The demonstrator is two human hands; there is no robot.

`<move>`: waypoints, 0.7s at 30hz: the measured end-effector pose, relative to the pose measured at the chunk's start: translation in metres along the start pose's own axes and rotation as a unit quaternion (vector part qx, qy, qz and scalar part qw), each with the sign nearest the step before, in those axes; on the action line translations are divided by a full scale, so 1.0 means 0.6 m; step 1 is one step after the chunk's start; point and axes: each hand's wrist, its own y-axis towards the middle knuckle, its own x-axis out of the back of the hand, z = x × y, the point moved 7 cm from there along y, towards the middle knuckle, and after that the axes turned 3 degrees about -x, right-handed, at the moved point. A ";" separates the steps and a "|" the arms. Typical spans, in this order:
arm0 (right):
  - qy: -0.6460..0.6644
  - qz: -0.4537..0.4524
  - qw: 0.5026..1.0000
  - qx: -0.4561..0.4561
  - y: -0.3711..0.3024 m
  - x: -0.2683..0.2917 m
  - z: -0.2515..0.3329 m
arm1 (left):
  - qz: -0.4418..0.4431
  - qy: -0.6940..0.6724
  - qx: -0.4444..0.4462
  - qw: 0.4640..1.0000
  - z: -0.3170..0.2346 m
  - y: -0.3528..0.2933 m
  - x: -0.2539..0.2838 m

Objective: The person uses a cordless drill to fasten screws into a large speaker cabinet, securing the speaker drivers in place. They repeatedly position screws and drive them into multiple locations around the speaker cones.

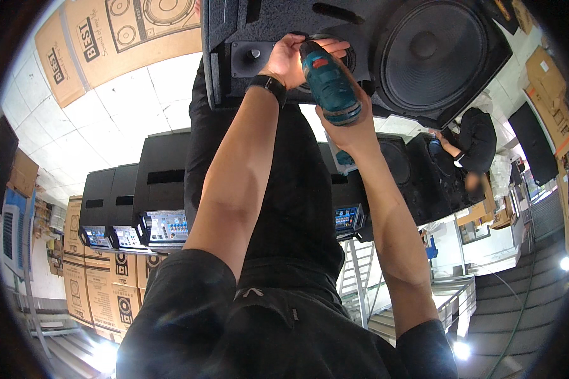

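A teal cordless drill (327, 85) with a black chuck is gripped in my right hand (351, 123), its fingers wrapped round the handle. The chuck points away from me at the front of a large black speaker cabinet (278, 16). My left hand (291, 63) lies beside and behind the chuck, fingers stretched out over a small round driver (344, 54). A light shines on the left palm. The drill's tip, and any screw under it, is hidden by the drill and hand. A big woofer (433, 54) sits to the right, a square horn (250, 58) to the left.
Printed cardboard boxes (117, 41) lie on the tiled floor at the far left. Several black speakers with control panels (164, 227) stand in a row at the left. A co-worker in black (477, 139) handles another speaker (439, 164) at the right. Stacked cartons (101, 290) stand lower left.
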 end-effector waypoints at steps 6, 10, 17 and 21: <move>0.001 0.003 1.000 0.029 0.005 -0.002 0.002 | 0.018 -0.016 0.013 1.000 0.002 0.007 0.009; 0.035 0.014 0.999 -0.008 0.003 -0.015 0.007 | 0.035 0.051 0.000 0.998 0.003 0.016 0.027; 0.080 0.044 0.996 -0.019 0.009 -0.022 0.026 | 0.014 0.062 0.021 0.998 0.007 0.025 0.054; 0.077 0.029 0.996 0.020 0.013 -0.011 0.027 | 0.061 0.070 0.011 0.996 0.005 0.018 0.033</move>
